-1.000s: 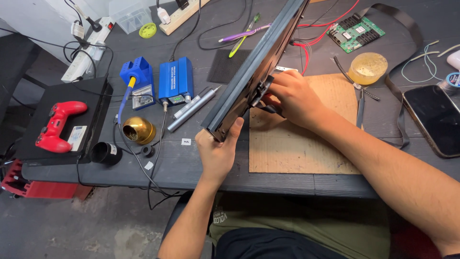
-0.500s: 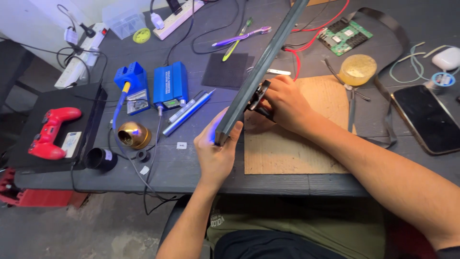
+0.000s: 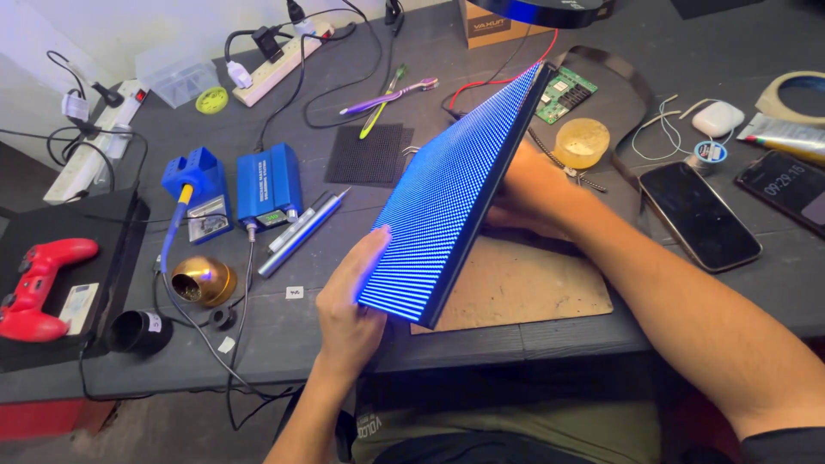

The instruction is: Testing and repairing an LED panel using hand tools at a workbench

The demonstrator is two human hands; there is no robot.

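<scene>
Change since half a second ago: flat rectangular LED matrix panel (image 3: 455, 193), then seen almost edge-on and dark, has turned its lit blue dotted face toward the camera.

Panel: held tilted above the dark grey tabletop (image 3: 284, 331), lower corner over the brown cardboard mat (image 3: 524, 288), upper corner near the green circuit board (image 3: 565, 90).

Left hand (image 3: 352, 305): grip closed on the panel's lower left corner, thumb on the glowing face.

Right hand (image 3: 533, 193): behind the panel's right edge, largely hidden; grip cannot be told.

Left of the panel: blue soldering station (image 3: 268, 185), blue iron stand (image 3: 196, 185), silver pen-shaped tool (image 3: 302, 232), brass tip-cleaner pot (image 3: 202, 281), red game controller (image 3: 39, 288).

Right of the panel: round amber tin (image 3: 582, 142), two black smartphones (image 3: 698, 215).
</scene>
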